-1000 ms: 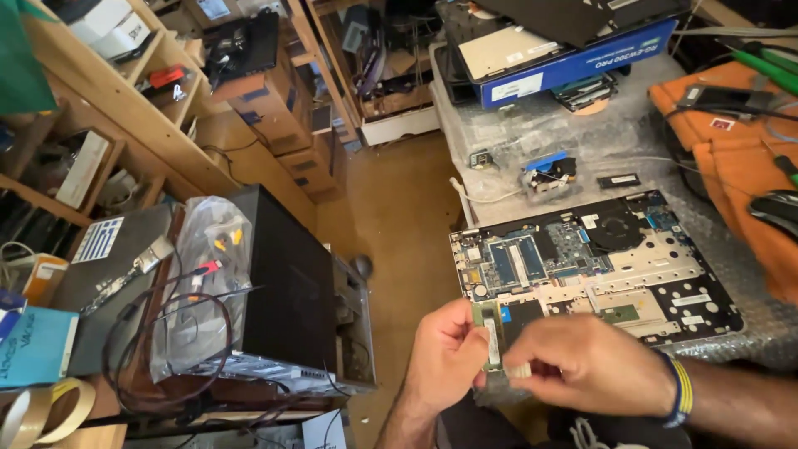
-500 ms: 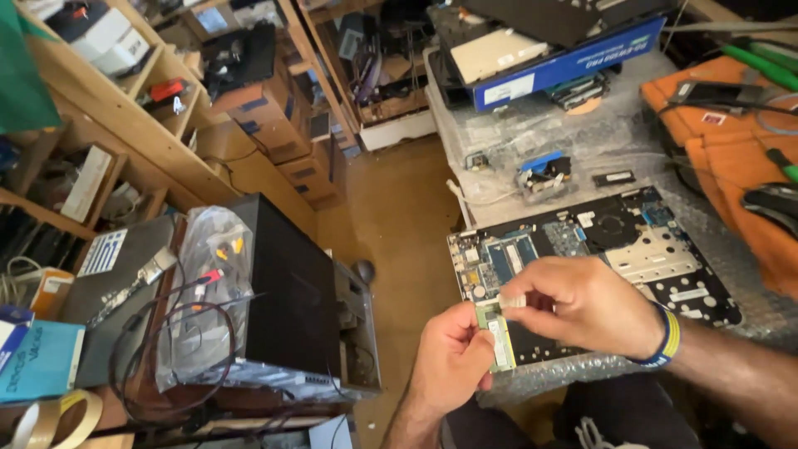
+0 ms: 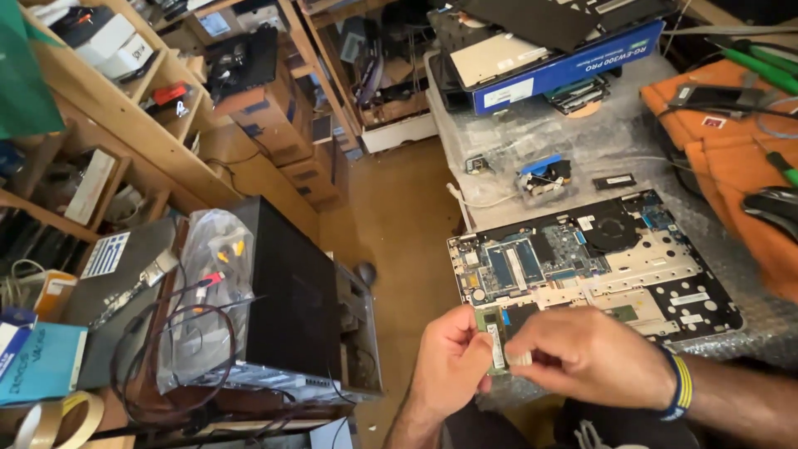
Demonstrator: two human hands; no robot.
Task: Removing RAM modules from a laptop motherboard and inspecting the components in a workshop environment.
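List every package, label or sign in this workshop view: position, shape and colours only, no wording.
Blue box: bench top, long, flat, white label.
Cardboard boxes: floor by shelves, brown.
Striped sticker: left, blue and white rectangle.
Memory module: between both hands, green, white label.

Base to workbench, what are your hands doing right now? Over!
Left hand and right hand both pinch a small green memory stick. Open laptop base just beyond. Nothing in the way.
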